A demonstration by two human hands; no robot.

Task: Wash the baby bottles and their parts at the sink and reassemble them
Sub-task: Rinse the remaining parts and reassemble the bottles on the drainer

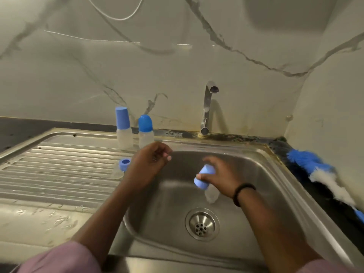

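Right hand (220, 174) pinching capped bottle (204, 179) over sink (275, 174) centre; left hand (151, 160) loosely curled, empty. Light, prob. slick plastic — better gripped round cap.

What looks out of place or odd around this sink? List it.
A third bottle lies tipped over on the draining board, blue collar uncapped, while the two capped bottles behind it stand upright. Dark grime stains the sink's back edge by the tap. The bottle brush lies on the counter at the right.

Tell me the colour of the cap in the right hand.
Light blue cap, gripped by the right hand; the head view shows it.
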